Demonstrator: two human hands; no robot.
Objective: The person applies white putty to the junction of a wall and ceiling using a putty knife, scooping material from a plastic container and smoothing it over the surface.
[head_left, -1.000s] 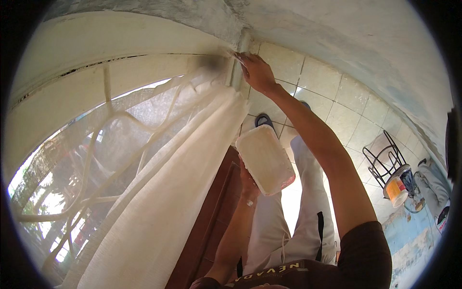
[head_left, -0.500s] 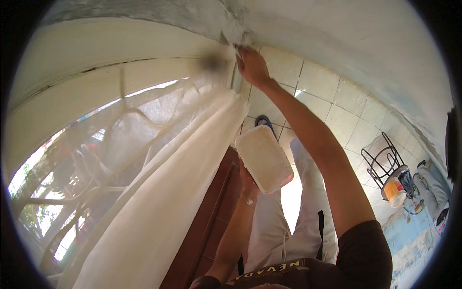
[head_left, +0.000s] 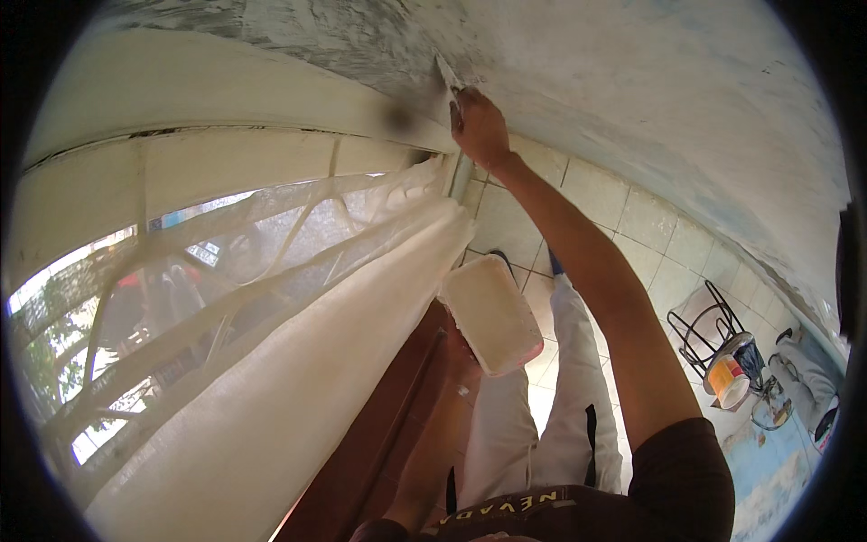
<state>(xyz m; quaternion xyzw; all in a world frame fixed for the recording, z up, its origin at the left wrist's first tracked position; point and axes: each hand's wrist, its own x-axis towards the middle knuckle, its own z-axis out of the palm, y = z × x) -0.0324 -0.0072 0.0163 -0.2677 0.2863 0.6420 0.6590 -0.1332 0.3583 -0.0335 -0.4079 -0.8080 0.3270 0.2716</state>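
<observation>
My right hand (head_left: 481, 126) is closed around a putty knife (head_left: 445, 72), its blade angled up against the grey-smeared wall (head_left: 361, 41) near the inside corner. Lower down, my left hand (head_left: 462, 343) grips a pale rectangular tub (head_left: 492, 316) from its left side. White paste fills the tub's top, and a bit of reddish rim shows at its lower right. Most of the left fingers are hidden behind and under the tub. Just left of the tub hangs a sheer cream curtain (head_left: 298, 361).
A barred window (head_left: 117, 325) lies behind the curtain. Beneath me is a tiled floor (head_left: 596, 194). At the right stand a black wire rack (head_left: 709, 330), an orange-and-white cup (head_left: 727, 379) and grey cloth (head_left: 804, 375). A pale wall (head_left: 668, 81) rises beyond the floor.
The putty knife and my right hand have shifted slightly right, with the blade now more upright against the wall. The tub has moved a little lower. The view has tilted, showing more grey-smeared wall.
</observation>
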